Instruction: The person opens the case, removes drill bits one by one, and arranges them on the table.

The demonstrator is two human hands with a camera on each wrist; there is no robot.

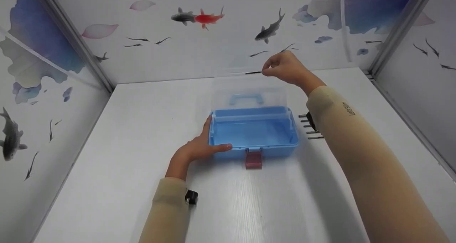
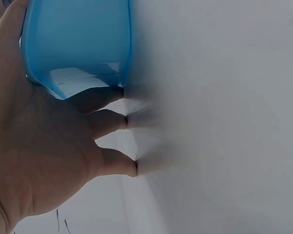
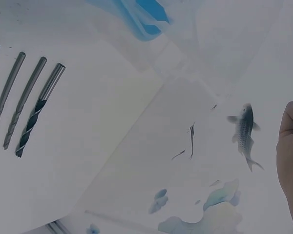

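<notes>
A blue plastic toolbox stands on the table with its clear lid raised at the back. My left hand rests against the box's left end, thumb along the front rim and forefinger along the side. In the left wrist view, several fingertips of that hand touch the tabletop beside the box wall. My right hand, raised behind the box near the lid's top edge, pinches a thin drill bit that points left. Only part of the right hand shows in its wrist view.
Several more drill bits lie side by side on the table right of the box, partly covered by the right sleeve in the head view. A red clasp hangs open at the box front. Fish-patterned walls enclose the table.
</notes>
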